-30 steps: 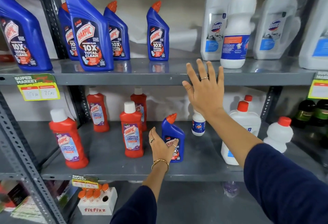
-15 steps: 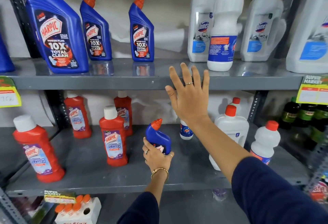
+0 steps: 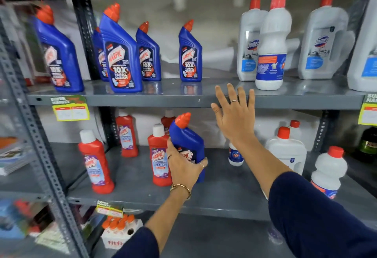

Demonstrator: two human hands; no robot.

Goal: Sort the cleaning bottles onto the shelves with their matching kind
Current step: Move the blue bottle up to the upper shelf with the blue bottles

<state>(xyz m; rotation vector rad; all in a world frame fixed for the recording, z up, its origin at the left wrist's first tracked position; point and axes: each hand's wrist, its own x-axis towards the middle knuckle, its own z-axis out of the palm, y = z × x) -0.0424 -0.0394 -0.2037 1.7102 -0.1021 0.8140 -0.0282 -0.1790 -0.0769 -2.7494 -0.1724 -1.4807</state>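
My left hand (image 3: 183, 168) grips a small blue Harpic bottle (image 3: 186, 143) with an orange cap, lifted off the middle shelf (image 3: 220, 192) and tilted right. Several matching blue Harpic bottles (image 3: 122, 57) stand on the upper shelf (image 3: 173, 96) at left. My right hand (image 3: 234, 119) is open, fingers spread, just in front of the upper shelf's front edge and holding nothing. Red Harpic bathroom-cleaner bottles (image 3: 95, 163) stand on the middle shelf at left. White bottles with red caps (image 3: 271, 45) fill the upper shelf's right side.
More white bottles (image 3: 328, 174) and a small white bottle (image 3: 235, 155) stand on the middle shelf at right. A perforated grey upright (image 3: 40, 145) runs down the left. Price tags (image 3: 70, 108) hang from shelf edges. A white box of orange-capped bottles (image 3: 120, 231) sits below.
My left hand has lifted the small blue bottle off the middle shelf and raised it. The right hand stays by the upper shelf edge. The view has swung to the left.
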